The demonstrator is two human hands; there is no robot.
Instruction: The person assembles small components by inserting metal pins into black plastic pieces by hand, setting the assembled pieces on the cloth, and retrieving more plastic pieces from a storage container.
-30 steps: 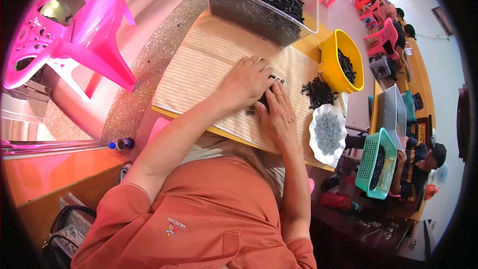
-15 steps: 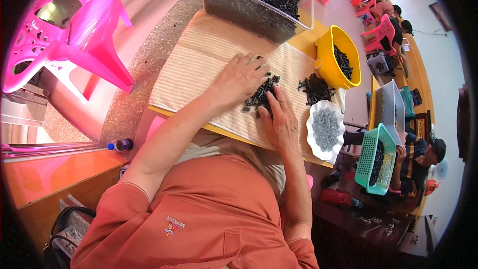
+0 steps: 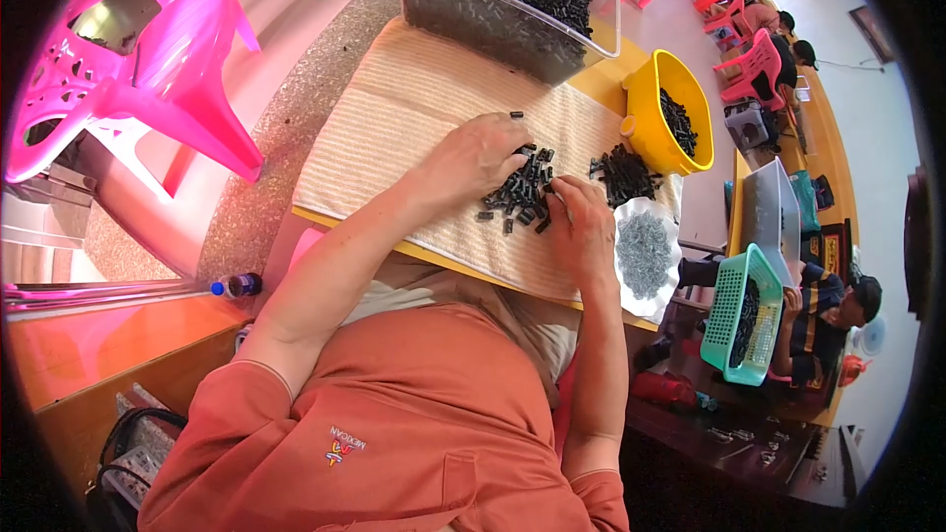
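Observation:
A loose pile of small black plastic pieces (image 3: 520,195) lies on the striped cream towel (image 3: 384,108) in front of me. At its left edge is my left hand (image 3: 477,156), fingers bent and closed; what they hold, if anything, is hidden. One black piece (image 3: 516,114) lies by its knuckles. My right hand (image 3: 583,225) is at the pile's right side, thumb and fingertips closed on a small black piece (image 3: 550,188). A second heap of black pieces (image 3: 628,175) sits farther right. Beside my right wrist stands a white scalloped dish (image 3: 674,246) holding tiny clear parts (image 3: 645,254).
A clear bin (image 3: 606,39) full of black pieces stands at the table's far end. The yellow container (image 3: 645,89) at the right holds more. Beyond are a green basket (image 3: 724,310) and a seated person (image 3: 828,315). A pink chair (image 3: 177,69) stands left.
My right hand has drawn back to the right, from lying flat over the pile to a closed fingertip grip. My left hand has curled its fingers and shifted slightly.

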